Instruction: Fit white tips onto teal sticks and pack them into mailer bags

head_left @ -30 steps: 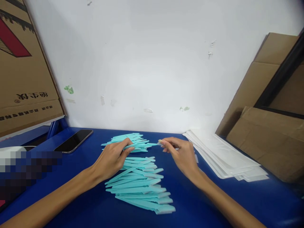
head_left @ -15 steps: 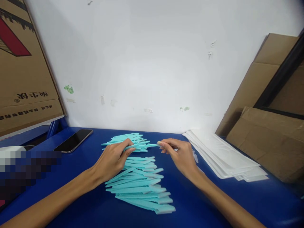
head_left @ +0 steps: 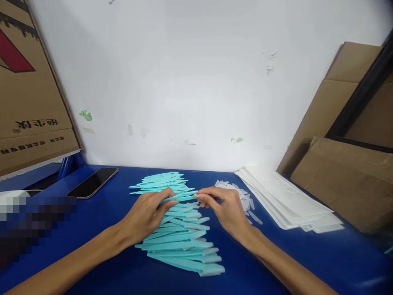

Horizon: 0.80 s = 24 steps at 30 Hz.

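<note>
Both hands have come a little nearer the person and closer together since the earlier frame, and the right hand [head_left: 225,205] has shifted left, so that more of the small clear pieces [head_left: 245,201] now shows behind it. Between the hands is one slim turquoise tool [head_left: 186,198], raised above the others and pointing across the body. The left hand [head_left: 150,211] grasps it between thumb and fingers, apparently to steady the long part, while the right hand pinches its other end with thumb and fingertips, a light hold that seems suited to fine work at the tip. Whether a clear piece sits inside that pinch cannot be told, since the fingertips cover it

Beyond the held tool lies an upper heap [head_left: 162,180] of similar tools, loosely bunched; nearer the person, a lower row [head_left: 178,245] is fanned out with its paler ends toward the right, perhaps to keep the two lots apart. The clear pieces lie scattered just beyond the right hand, probably for easy reach. White packets [head_left: 285,200] are stacked farther right, and a phone [head_left: 92,183] rests at the far left of the blue tabletop [head_left: 116,270], well apart from the tools
</note>
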{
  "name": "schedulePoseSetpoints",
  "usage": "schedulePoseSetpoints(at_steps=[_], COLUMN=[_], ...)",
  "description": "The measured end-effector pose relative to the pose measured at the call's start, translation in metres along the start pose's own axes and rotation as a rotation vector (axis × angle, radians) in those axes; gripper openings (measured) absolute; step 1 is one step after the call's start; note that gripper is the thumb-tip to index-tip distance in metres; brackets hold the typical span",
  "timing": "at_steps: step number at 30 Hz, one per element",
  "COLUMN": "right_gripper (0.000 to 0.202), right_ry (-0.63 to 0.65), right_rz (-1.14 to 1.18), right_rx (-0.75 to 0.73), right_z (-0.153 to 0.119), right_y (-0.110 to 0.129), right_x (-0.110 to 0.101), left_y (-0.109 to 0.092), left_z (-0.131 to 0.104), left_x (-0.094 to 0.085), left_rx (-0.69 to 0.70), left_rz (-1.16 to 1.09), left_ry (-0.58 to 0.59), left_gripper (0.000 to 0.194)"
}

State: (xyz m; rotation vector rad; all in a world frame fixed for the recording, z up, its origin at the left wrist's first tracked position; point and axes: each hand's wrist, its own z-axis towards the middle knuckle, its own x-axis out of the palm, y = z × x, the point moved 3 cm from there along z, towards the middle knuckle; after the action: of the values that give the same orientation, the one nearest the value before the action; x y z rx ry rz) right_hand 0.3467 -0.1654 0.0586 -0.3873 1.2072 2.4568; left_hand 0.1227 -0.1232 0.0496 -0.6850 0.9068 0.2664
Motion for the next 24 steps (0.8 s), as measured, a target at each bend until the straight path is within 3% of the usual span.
schedulePoseSetpoints(at_steps=[6, 15, 18, 24], right_gripper=[0.017, 0.025, 0.028, 0.019], right_ry=[0.237, 0.345, 0.348, 0.279], right_rz=[-0.261, -0.51, -0.73, -0.965], right_rx=[0.018, -0.094, -0.128, 0.032], right_z=[0.004, -0.003, 0.007, 0.031], right_y=[0.0, -0.009, -0.014, -0.052], right_x=[-0.001, 0.011, -0.008, -0.077], left_y=[0.006, 0.019, 0.018, 0.017], left_z=[0.007, 0.011, 0.01, 0.006], left_x=[-0.008, -0.016, -0.015, -0.013], left_rx=[-0.06, -0.045, -0.071, -0.11], left_rz=[0.129, 0.27, 0.279, 0.278], left_ry=[0.095, -0.082, -0.086, -0.042], left_gripper=[0.042, 0.038, 0.039, 0.04])
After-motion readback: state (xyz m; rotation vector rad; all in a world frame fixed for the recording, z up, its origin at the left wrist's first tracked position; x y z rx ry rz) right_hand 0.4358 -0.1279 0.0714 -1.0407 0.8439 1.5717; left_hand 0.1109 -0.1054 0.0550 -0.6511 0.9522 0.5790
